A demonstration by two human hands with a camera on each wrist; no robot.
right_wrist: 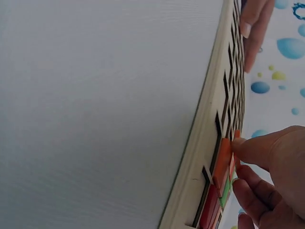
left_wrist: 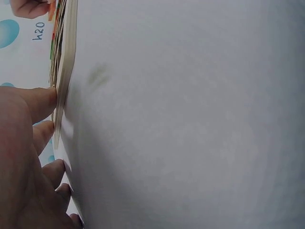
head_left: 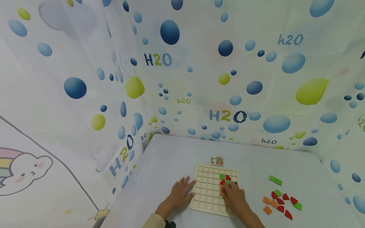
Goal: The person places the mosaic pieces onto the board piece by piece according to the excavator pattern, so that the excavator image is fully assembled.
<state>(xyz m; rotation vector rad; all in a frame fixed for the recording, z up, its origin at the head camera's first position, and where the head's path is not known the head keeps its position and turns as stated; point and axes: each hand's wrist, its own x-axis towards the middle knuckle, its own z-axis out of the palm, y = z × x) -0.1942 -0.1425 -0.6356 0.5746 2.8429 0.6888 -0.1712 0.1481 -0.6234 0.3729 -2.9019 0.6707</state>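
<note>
A pale wooden grid board (head_left: 206, 194) lies on the table with several coloured tiles set in its right part, among them a green square tile (head_left: 222, 176) and a red quarter-round tile (head_left: 228, 177). My left hand (head_left: 180, 193) rests at the board's left edge, its fingers spread and the thumb touching the rim. Over the board's right side, my right hand (head_left: 234, 197) pinches an orange tile (right_wrist: 237, 134) between thumb and finger. Beside it another orange tile (right_wrist: 221, 164) sits in the grid. The right hand hides part of the lower right cells.
Beyond the board's far edge lies a small pattern card (head_left: 217, 160). To the right are scattered loose tiles: orange squares (head_left: 267, 210), red quarter-rounds (head_left: 288, 215) and green squares (head_left: 275, 180). A curtain (head_left: 199, 79) with printed drops hangs behind the white table (head_left: 168, 155).
</note>
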